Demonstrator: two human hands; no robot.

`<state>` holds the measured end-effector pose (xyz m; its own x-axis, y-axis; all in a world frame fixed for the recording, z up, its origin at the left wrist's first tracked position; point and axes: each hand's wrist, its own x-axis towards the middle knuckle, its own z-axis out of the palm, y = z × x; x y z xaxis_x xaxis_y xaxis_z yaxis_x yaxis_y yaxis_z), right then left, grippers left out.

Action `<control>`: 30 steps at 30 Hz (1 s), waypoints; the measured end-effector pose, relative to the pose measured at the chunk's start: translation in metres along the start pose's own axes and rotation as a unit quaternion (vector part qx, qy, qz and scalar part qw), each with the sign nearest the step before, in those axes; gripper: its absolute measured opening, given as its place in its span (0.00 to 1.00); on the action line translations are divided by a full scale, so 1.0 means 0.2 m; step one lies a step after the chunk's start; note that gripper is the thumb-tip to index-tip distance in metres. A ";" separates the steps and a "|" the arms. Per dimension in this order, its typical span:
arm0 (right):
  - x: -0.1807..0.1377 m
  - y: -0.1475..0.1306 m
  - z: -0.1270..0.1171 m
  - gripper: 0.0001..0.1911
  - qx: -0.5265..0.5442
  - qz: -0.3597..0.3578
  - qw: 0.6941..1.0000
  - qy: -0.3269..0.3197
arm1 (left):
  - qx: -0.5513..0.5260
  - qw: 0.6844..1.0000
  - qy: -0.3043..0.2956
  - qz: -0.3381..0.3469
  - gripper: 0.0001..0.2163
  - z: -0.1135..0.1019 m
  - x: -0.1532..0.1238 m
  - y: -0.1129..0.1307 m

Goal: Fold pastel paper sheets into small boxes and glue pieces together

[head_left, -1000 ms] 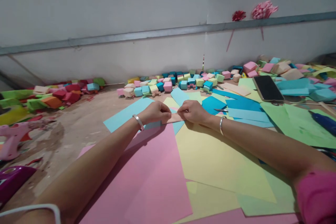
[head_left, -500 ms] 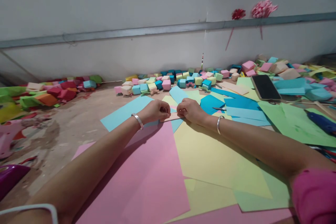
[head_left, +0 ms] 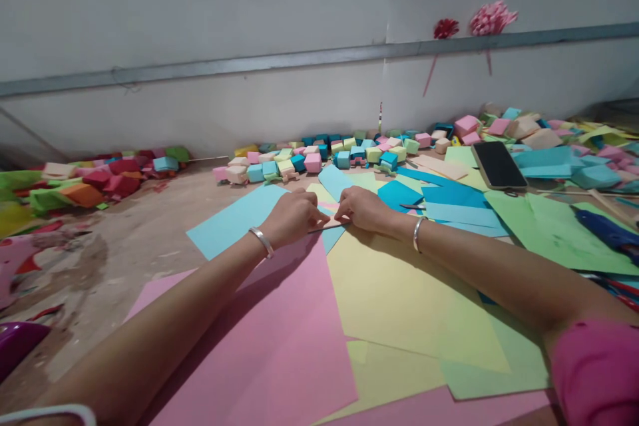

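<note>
A small peach-coloured paper strip [head_left: 330, 221] lies between my hands, over the sheets of coloured paper. My left hand [head_left: 295, 216] pinches its left part, fingertips pressed down. My right hand [head_left: 364, 208] is closed on its right end, with the fingertips of both hands close together. Much of the strip is hidden beneath the fingers. Under my left arm spreads a large pink sheet [head_left: 279, 339]. A yellow sheet [head_left: 399, 299] extends below my right arm, and a light blue sheet [head_left: 224, 216] sits left of my left hand.
Rows of small paper cubes [head_left: 313, 163] line the wall. Scissors [head_left: 412, 206] rest on blue paper right of my right hand. Farther right are a phone [head_left: 499, 165] and a dark blue tool [head_left: 606, 233]. More folded paper pieces [head_left: 122, 184] pile up at left.
My left fingers have slid right along the strip, nearer my right fingertips. My right hand stays at its end. The whole view has shifted slightly.
</note>
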<state>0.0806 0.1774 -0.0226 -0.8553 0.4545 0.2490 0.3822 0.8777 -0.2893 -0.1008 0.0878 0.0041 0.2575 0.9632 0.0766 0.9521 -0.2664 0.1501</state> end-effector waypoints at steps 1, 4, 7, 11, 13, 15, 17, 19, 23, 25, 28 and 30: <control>0.00 -0.01 -0.01 0.14 -0.010 0.000 1.000 -0.003 | 0.014 1.000 -0.002 0.003 0.12 -0.01 -0.01 0.02; -0.01 -0.04 -0.02 0.09 -0.037 0.001 0.999 -0.009 | 0.035 0.999 -0.022 -0.005 0.14 -0.02 -0.02 0.07; 0.00 -0.06 -0.01 0.10 -0.052 -0.014 0.998 -0.025 | 0.026 0.999 -0.038 -0.020 0.14 -0.03 -0.01 0.06; 0.00 -0.05 0.00 0.10 -0.044 -0.039 0.997 -0.048 | -0.025 0.997 -0.066 -0.041 0.14 -0.05 0.00 -0.03; 0.00 -0.03 0.00 0.10 -0.037 -0.043 0.997 -0.050 | -0.059 0.993 -0.083 -0.053 0.12 -0.05 0.01 -0.08; 0.01 -0.03 -0.01 0.11 -0.031 -0.043 0.998 -0.046 | -0.090 0.989 -0.099 -0.062 0.13 -0.05 0.00 -0.11; 0.01 -0.03 -0.01 0.09 -0.029 -0.039 0.998 -0.038 | -0.115 0.985 -0.112 -0.064 0.15 -0.05 0.00 -0.12; 0.02 -0.04 0.00 0.07 -0.032 -0.025 0.999 -0.030 | -0.124 0.984 -0.109 -0.068 0.15 -0.05 0.00 -0.11; 0.05 -0.08 0.04 0.11 -0.041 0.020 0.999 -0.017 | -0.093 0.989 -0.057 -0.097 0.12 -0.03 0.02 -0.06; 0.06 -0.10 0.04 0.11 -0.038 0.029 0.999 -0.021 | -0.082 0.990 -0.049 -0.103 0.10 -0.02 0.02 -0.05; 0.07 -0.10 0.02 0.09 -0.020 0.029 0.999 -0.037 | -0.082 0.990 -0.061 -0.101 0.09 -0.02 0.02 -0.04; 0.06 -0.08 0.00 0.05 0.003 0.024 0.998 -0.049 | -0.082 0.989 -0.068 -0.103 0.09 -0.03 0.01 -0.04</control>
<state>0.0634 0.1689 -0.0141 -0.8664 0.4786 0.1426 0.4219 0.8542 -0.3039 -0.1095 0.0921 0.0090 0.0903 0.9905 -0.1033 0.9500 -0.0546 0.3074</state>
